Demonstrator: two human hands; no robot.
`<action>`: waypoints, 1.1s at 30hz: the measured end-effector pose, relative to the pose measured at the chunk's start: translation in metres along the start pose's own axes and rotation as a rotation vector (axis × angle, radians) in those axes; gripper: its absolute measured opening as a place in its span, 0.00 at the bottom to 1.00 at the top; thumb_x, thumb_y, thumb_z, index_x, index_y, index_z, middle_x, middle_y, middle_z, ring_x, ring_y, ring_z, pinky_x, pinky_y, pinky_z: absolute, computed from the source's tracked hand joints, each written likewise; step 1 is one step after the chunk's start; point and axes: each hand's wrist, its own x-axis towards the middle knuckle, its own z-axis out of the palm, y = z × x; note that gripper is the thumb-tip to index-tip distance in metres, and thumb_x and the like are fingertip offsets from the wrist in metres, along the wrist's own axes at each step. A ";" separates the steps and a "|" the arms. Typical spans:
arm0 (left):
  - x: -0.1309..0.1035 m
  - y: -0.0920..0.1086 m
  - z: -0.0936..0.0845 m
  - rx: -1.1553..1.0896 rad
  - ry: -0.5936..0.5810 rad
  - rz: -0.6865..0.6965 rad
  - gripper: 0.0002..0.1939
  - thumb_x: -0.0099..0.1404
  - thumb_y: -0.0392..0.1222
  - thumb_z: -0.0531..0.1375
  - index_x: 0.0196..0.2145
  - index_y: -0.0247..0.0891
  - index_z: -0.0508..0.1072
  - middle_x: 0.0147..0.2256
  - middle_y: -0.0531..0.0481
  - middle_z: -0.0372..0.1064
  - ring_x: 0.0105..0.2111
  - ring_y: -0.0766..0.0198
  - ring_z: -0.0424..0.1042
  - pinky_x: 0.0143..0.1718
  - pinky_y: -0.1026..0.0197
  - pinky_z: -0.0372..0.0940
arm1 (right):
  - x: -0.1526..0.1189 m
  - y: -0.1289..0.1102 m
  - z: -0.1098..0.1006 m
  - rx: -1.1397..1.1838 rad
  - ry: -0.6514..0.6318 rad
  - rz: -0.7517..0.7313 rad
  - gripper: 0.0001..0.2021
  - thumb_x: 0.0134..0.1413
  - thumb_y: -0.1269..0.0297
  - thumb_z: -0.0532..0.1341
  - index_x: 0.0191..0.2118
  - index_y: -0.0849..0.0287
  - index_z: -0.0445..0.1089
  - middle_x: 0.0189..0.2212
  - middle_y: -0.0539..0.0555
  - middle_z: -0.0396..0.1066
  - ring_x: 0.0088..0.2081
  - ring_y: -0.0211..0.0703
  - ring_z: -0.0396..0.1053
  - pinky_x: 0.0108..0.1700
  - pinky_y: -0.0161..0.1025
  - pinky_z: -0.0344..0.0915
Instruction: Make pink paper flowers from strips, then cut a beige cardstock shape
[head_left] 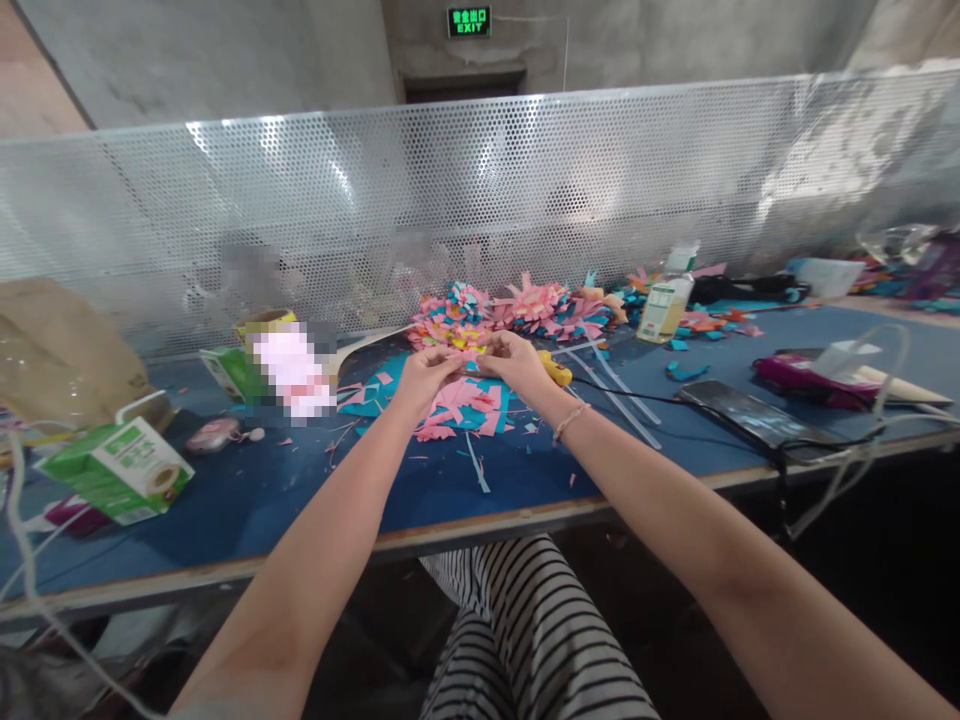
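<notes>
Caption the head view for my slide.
Left hand and right hand close together above a blue table strewn with pink scraps.

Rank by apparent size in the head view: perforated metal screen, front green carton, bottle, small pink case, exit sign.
1. Perforated metal screen
2. Front green carton
3. Bottle
4. Small pink case and exit sign: too alike to rank

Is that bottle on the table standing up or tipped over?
Standing up: the bottle has its base on the blue table and its narrower neck points upward.
</notes>
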 end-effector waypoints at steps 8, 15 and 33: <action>0.001 -0.002 0.000 0.018 -0.003 0.014 0.15 0.38 0.42 0.69 0.25 0.34 0.72 0.21 0.54 0.68 0.23 0.69 0.68 0.34 0.61 0.66 | -0.002 -0.003 0.002 0.058 0.006 0.018 0.13 0.34 0.64 0.64 0.31 0.58 0.64 0.21 0.45 0.60 0.24 0.34 0.61 0.28 0.36 0.66; 0.001 -0.002 0.000 -0.005 -0.007 0.013 0.16 0.39 0.40 0.69 0.28 0.34 0.73 0.22 0.53 0.69 0.24 0.68 0.69 0.36 0.58 0.66 | 0.000 0.003 0.002 0.056 -0.011 0.015 0.15 0.34 0.61 0.64 0.32 0.58 0.63 0.23 0.45 0.59 0.25 0.34 0.61 0.29 0.37 0.67; 0.000 -0.001 0.001 0.006 -0.059 0.037 0.11 0.39 0.37 0.67 0.24 0.34 0.72 0.22 0.53 0.68 0.25 0.69 0.68 0.35 0.59 0.66 | -0.001 0.002 0.002 -0.102 -0.008 -0.082 0.11 0.38 0.64 0.60 0.32 0.59 0.63 0.21 0.45 0.60 0.23 0.33 0.58 0.26 0.35 0.61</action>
